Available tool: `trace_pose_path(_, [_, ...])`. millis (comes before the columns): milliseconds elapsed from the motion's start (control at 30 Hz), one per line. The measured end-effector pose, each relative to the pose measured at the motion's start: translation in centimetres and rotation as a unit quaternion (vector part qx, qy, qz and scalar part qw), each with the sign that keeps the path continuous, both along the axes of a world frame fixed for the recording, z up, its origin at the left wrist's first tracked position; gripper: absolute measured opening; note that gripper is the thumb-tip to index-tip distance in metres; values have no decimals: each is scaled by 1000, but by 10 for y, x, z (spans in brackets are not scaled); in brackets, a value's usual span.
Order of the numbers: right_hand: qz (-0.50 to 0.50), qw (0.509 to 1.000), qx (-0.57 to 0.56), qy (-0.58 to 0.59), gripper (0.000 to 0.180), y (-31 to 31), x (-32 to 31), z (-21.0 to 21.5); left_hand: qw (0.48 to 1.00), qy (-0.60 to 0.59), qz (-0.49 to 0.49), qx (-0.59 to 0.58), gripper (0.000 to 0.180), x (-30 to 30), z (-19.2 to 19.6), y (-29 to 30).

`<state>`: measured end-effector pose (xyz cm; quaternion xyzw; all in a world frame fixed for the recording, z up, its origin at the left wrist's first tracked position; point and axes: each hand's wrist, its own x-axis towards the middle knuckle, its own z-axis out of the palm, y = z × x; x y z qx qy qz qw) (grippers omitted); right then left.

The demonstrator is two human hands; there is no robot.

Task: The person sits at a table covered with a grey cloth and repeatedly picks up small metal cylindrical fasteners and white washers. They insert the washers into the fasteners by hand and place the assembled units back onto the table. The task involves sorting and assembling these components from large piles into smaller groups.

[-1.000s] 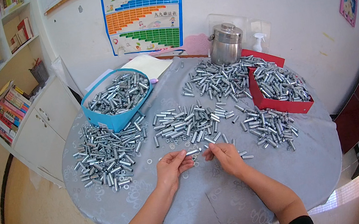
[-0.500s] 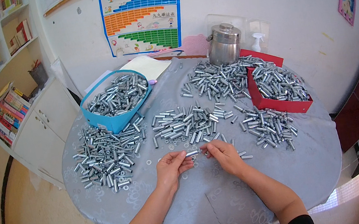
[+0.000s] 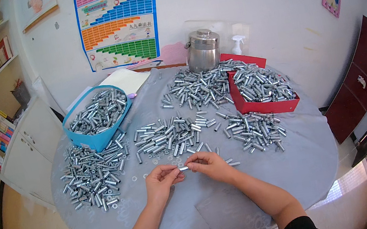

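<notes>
My left hand pinches one end of a short silver metal expansion anchor above the near middle of the table. The fingertips of my right hand are closed at its other end and partly cover it. Just beyond my hands lies a middle pile of similar anchors, with small washers scattered by it. Another heap of metal anchors is spread to the left, and a smaller heap lies to the right.
A blue fabric box full of metal parts stands at the far left. On the right a red box holds more, beside a back pile. Behind that pile are a steel canister and a white spray bottle. Shelves line the left wall.
The whole view has swung slightly right, so everything sits further left. My hands have come closer together, and my right fingertips now close on the anchor's end.
</notes>
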<state>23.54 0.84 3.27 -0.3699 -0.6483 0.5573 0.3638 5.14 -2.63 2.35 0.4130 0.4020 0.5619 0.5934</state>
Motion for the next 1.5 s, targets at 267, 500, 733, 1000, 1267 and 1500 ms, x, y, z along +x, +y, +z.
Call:
trace_pose_path(267, [-383, 838, 313, -231, 14, 43, 66, 12, 998, 15, 64, 25, 17, -9, -2, 7])
trace_pose_path(500, [-495, 653, 416, -393, 9, 55, 124, 4, 997, 25, 74, -12, 15, -11, 5, 7])
trace_pose_path(733, [-396, 692, 413, -439, 11, 55, 98, 2, 990, 49, 129, 5, 13, -21, 0, 11])
trace_pose_path(1000, [-344, 708, 388, -479, 14, 47, 82, -11, 943, 135, 295, 72, 10, -62, -10, 30])
trace_pose_path(1267, [-257, 864, 330, -280, 19, 45, 56, -20, 886, 335, 272, 168, 10, -50, -22, 31])
trace_pose_path(1500, [-233, 896, 300, -231, 18, 39, 51, -22, 845, 458, 181, 207, 13, -35, 6, 22])
